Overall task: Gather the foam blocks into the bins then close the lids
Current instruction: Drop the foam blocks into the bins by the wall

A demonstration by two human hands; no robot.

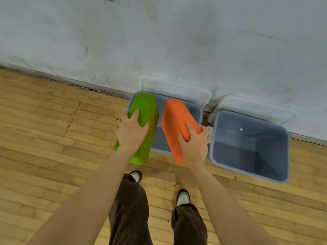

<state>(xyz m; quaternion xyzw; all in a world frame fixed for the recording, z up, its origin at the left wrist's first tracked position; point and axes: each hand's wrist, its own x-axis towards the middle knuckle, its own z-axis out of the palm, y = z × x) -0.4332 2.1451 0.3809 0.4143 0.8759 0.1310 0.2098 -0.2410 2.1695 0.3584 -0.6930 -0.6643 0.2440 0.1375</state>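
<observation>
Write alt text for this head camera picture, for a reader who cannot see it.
Seen from above, a person holds a green foam block in the left hand and an orange foam block in the right hand, over the left of two open grey bins. The right bin looks empty; both white lids lean against the wall, above a wooden floor.

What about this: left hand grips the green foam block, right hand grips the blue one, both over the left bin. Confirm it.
Wrong colour. In the head view the right hand grips an orange foam block, not blue. The rest stands.
</observation>
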